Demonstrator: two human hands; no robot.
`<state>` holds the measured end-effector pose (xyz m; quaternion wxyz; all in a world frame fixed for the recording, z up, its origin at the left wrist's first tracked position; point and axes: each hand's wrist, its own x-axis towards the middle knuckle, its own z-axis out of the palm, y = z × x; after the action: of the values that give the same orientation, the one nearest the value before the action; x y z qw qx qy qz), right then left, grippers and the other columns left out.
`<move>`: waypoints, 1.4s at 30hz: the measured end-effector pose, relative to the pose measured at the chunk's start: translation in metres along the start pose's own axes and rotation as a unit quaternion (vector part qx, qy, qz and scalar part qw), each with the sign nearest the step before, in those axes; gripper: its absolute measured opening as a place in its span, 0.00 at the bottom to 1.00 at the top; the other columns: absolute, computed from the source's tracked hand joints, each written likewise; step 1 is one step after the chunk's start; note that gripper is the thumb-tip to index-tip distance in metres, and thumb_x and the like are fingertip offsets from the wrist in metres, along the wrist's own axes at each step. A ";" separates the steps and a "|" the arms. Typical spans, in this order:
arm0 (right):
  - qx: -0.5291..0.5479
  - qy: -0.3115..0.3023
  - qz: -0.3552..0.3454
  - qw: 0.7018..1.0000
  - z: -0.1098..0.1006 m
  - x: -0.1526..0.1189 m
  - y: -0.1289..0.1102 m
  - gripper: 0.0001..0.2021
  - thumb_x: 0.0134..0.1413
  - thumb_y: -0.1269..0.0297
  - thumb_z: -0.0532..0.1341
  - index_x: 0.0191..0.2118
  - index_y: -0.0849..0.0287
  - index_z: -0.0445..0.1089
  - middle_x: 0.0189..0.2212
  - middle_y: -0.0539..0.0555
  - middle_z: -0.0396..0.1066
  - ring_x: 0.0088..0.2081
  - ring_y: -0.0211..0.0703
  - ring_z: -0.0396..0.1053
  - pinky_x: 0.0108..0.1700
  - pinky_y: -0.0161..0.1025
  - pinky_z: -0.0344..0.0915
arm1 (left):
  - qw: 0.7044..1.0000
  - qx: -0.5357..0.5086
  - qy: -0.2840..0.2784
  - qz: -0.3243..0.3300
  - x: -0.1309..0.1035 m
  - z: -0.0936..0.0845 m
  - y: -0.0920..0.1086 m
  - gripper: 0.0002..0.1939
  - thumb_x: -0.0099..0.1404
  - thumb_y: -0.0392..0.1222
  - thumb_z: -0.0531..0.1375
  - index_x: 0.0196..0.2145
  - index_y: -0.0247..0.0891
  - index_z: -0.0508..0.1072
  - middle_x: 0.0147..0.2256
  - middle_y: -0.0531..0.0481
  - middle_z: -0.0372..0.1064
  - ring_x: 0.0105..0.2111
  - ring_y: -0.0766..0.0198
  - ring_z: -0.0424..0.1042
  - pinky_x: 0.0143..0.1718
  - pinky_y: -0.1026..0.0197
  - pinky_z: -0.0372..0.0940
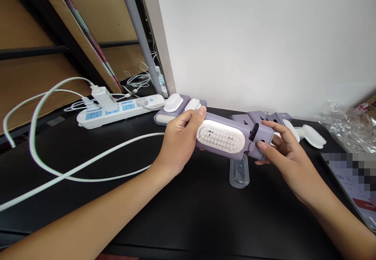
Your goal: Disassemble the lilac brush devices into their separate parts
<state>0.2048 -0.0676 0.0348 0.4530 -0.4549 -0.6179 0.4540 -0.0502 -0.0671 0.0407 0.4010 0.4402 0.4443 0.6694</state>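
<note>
Black table: it stands by a white wall, with a white power strip on the left and crinkly clear plastic on the far right.
Purple brush: it is up over the middle of the table, between both hands, white bristles facing the near side.
Left hand: it pinches the brush's left end, thumb in front, other fingers mostly hidden.
Right hand: thumb and fingers pinch the purple end piece at the brush's right; I cannot tell if the two are joined.
Clear tray: it lies on the table, partly hidden by the brush.
Feel: probably light, with a hard, smooth, slightly slippery shell and bendy bristles.
Best hold: the hard purple sides, off the bristles; too much squeezing might crack the end piece.
</note>
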 end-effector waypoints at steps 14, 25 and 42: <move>0.029 0.024 -0.007 0.999 -0.003 -0.002 -0.004 0.25 0.65 0.47 0.71 0.64 0.38 0.70 0.45 0.51 0.79 0.41 0.48 0.78 0.35 0.41 0.83 | 1.000 -0.025 0.005 -0.010 0.003 0.000 0.002 0.25 0.72 0.55 0.67 0.22 0.40 0.71 0.21 0.54 0.63 0.21 0.67 0.65 0.21 0.66 0.65; 0.050 0.068 -0.048 0.995 -0.002 -0.006 -0.006 0.23 0.66 0.51 0.71 0.64 0.39 0.72 0.44 0.51 0.76 0.39 0.46 0.73 0.33 0.39 0.80 | 0.996 -0.050 0.069 -0.035 0.007 0.003 0.008 0.17 0.72 0.53 0.67 0.32 0.43 0.67 0.24 0.57 0.65 0.22 0.64 0.71 0.15 0.66 0.63; -0.006 0.143 -0.048 0.989 -0.026 0.008 -0.009 0.28 0.66 0.47 0.68 0.70 0.37 0.70 0.48 0.53 0.72 0.39 0.50 0.72 0.33 0.44 0.74 | 0.986 -0.086 0.122 -0.078 0.023 -0.004 0.010 0.10 0.78 0.48 0.62 0.38 0.41 0.74 0.28 0.55 0.73 0.20 0.67 0.71 0.11 0.66 0.61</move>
<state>0.2271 -0.0578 0.0492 0.5551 -0.4878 -0.5705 0.3584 -0.0622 -0.0492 0.0543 0.4314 0.2830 0.4637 0.7202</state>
